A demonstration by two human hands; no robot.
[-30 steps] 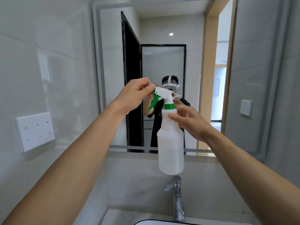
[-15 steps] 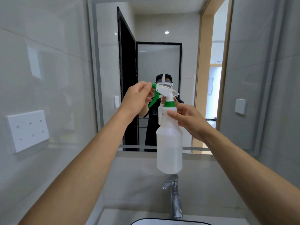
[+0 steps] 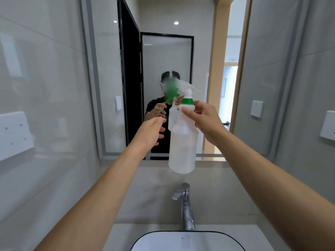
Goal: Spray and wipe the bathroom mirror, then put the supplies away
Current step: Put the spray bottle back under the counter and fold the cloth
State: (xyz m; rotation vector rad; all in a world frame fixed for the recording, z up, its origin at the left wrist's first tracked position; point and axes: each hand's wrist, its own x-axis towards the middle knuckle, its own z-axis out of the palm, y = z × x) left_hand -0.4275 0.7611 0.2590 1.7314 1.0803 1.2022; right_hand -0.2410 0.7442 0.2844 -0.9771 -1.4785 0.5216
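You hold the bottle [image 3: 182, 142] before the mirror [image 3: 163, 57], right hand [image 3: 204, 118] pinching its neck, left hand [image 3: 152, 132] loosely spread beside it; spraying, wiping and stowing all appear outstanding.

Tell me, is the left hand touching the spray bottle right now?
Apart. The head view shows the left hand below the nozzle, with mirror visible between its fingertips and the spray bottle; only the right hand grips its neck.

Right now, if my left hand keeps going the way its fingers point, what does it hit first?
Probably the spray bottle: the left hand has its fingers aimed right at the bottle's body, just short of it. Depth is unclear, so it might pass in front.
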